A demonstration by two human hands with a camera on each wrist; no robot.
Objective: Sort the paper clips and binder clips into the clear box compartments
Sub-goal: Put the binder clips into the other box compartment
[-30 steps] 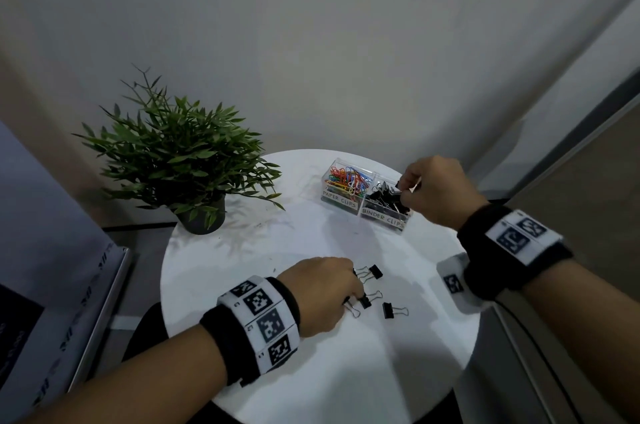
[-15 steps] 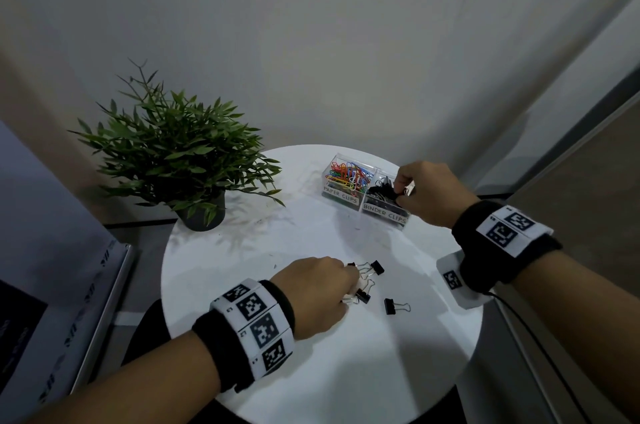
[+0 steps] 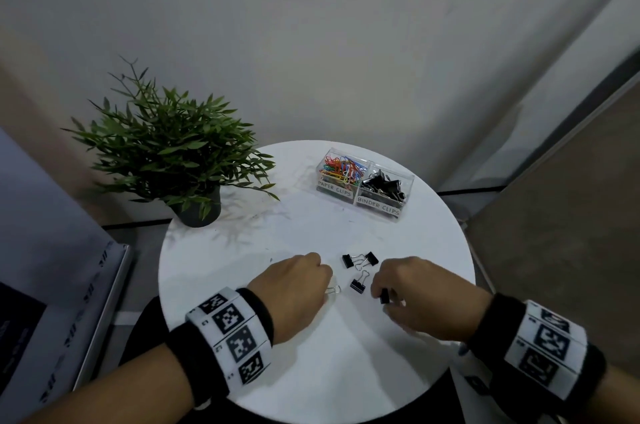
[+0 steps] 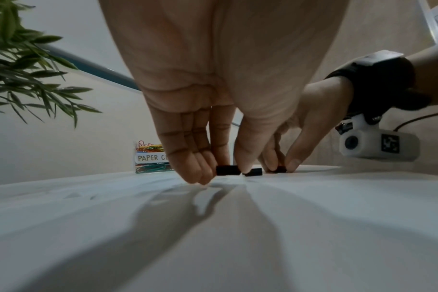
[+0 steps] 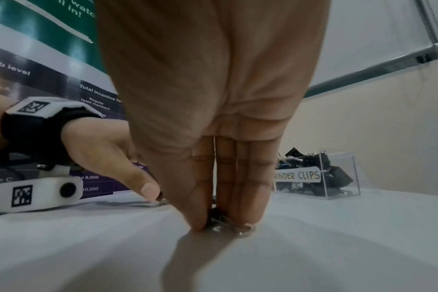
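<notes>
Potted plant (image 3: 180, 160): far left on white round tabletop (image 3: 277, 371).
Left hand (image 3: 294, 288): fingertips pinching a wire-handled clip (image 3: 333, 290).
Three loose binder clips (image 3: 356, 271): between the hands.
Right hand (image 3: 415, 295): pinching a black binder clip (image 3: 384, 295).
Clear box (image 3: 365, 183): far side; paper clips left compartment, binder clips right.

Handwritten labels "PAPER CLIPS" and "BINDER CLIPS" front the clear box (image 3: 365, 185), while a poster (image 5: 38, 83) at left reads "job level" and "Total incentive."

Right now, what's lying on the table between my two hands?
Head view: three black binder clips lie loose on the white table between the left hand and right hand.
</notes>
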